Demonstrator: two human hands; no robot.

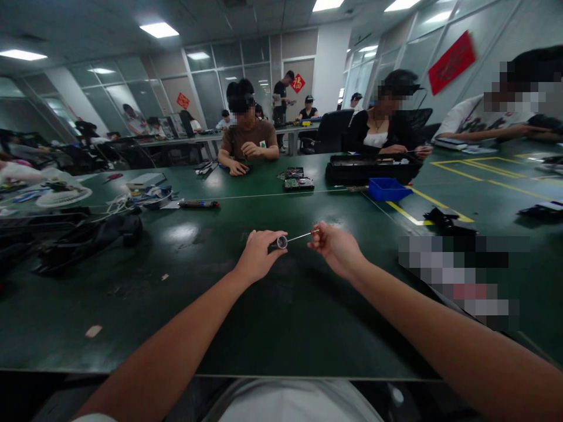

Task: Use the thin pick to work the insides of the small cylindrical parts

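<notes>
Between thumb and fingers, my left hand (260, 255) grips a small dark cylindrical part (282, 241) with a round, pale-rimmed end turned to the right. My right hand (332, 246) is closed around the red handle of a thin screwdriver (299, 237). Its metal shaft points left, and the tip is at the round end of the cylinder. Whether the tip touches inside cannot be made out. Both hands are above the green table (264, 328), and the cylinder's far side is hidden by my left fingers.
A blue bin (389, 189) stands right of a long black housing (373, 170). Circuit boards (299, 183) lie farther back. At left are a pen-like tool (199, 204), cables (118, 203) and black casings (88, 237). Co-workers sit across the table.
</notes>
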